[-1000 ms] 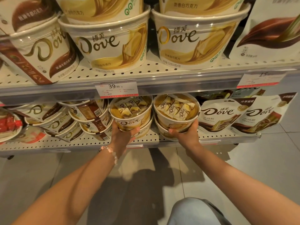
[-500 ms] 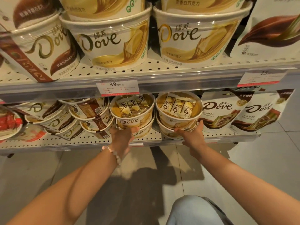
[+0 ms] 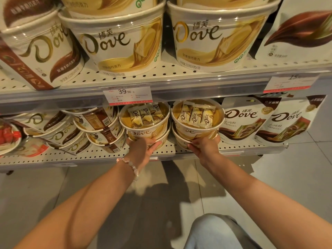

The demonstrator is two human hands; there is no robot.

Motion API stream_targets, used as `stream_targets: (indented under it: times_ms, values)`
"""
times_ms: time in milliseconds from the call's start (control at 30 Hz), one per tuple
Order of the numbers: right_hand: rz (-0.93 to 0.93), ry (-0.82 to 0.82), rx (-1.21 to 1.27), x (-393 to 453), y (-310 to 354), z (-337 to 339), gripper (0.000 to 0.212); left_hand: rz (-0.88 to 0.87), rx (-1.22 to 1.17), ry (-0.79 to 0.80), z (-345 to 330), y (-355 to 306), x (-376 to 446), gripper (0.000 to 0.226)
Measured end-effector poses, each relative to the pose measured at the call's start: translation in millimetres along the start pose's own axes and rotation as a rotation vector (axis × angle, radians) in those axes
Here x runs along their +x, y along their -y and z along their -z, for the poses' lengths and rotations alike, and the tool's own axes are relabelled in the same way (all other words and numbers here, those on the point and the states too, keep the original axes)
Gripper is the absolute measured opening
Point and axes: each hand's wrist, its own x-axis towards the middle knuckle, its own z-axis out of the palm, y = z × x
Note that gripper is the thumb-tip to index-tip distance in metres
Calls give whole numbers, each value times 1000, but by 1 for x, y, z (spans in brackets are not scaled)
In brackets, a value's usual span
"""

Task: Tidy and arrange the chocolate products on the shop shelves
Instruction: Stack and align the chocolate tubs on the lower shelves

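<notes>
On the lower shelf point(image 3: 100, 155), the left hand point(image 3: 142, 150) and right hand point(image 3: 204, 146) are curled under two tilted white-chocolate Dove tubs point(image 3: 145, 121) point(image 3: 197, 119); either could be tipped off the tubs stacked beneath

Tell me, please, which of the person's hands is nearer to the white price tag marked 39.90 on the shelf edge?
The left. The left hand holds the yellow tub directly below the price tag; the right hand grips the neighbouring tub, lower and well to the tag's right.
</notes>
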Motion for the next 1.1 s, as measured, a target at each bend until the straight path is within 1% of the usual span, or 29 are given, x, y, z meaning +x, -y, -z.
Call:
stream_targets:
  times_ms: [67, 133, 167, 200, 300, 400, 467, 567, 667, 700, 733, 767, 800, 833, 867, 900, 933, 967, 1033, 1100]
  values:
    - [12, 17, -15, 2, 4, 2, 73, 53, 0, 36, 4, -6, 1, 55]
    - [11, 39, -54, 3, 8, 5, 71, 163, -59, 26, 6, -13, 0, 53]
    - [10, 55, -78, 5, 9, 7, 71, 185, -48, 14, 9, -16, 2, 51]
    - [10, 76, -100, 5, 12, 10, 71, 170, 8, 25, 12, -18, 3, 49]
    - [19, 178, -163, 7, 18, 20, 70, 135, 138, 135, 18, -22, 3, 49]
    - [-4, 206, -201, 8, 23, 26, 68, 230, 86, 210, 24, -31, 6, 53]
    - [-29, 207, -246, 8, 28, 29, 68, 256, 162, 232, 25, -36, 7, 48]
    - [-11, 255, -295, 4, 33, 32, 61, 230, 228, 223, 26, -35, 4, 38]
    - [33, 320, -306, 1, 28, 44, 50, 183, 146, 190, 30, -27, -1, 25]
    - [52, 317, -352, 0, 22, 50, 51, 149, 183, 194, 33, -22, -3, 26]
    - [96, 280, -445, 0, 16, 56, 57, 56, 319, 186, 36, -16, -4, 33]
    - [180, 213, -557, 0, 9, 59, 66, -94, 514, 159, 39, -9, -5, 45]
    - [303, 143, -645, 0, 3, 60, 75, -258, 650, 135, 41, -1, -6, 61]
    - [441, 100, -687, 0, -2, 59, 82, -386, 711, 118, 44, 7, -7, 76]
    - [562, 95, -687, 0, -7, 56, 88, -459, 715, 119, 43, 13, -11, 90]
    - [653, 112, -670, 0, -11, 52, 94, -505, 726, 105, 41, 19, -12, 102]
    - [714, 129, -646, 1, -16, 48, 100, -536, 745, 58, 37, 24, -12, 113]
    - [744, 126, -613, 3, -21, 44, 107, -550, 791, -23, 33, 28, -10, 123]
    - [750, 85, -525, 5, -29, 37, 115, -526, 827, -149, 23, 33, -4, 138]
    - [760, 53, -452, 7, -37, 32, 118, -481, 750, -189, 15, 37, 2, 146]
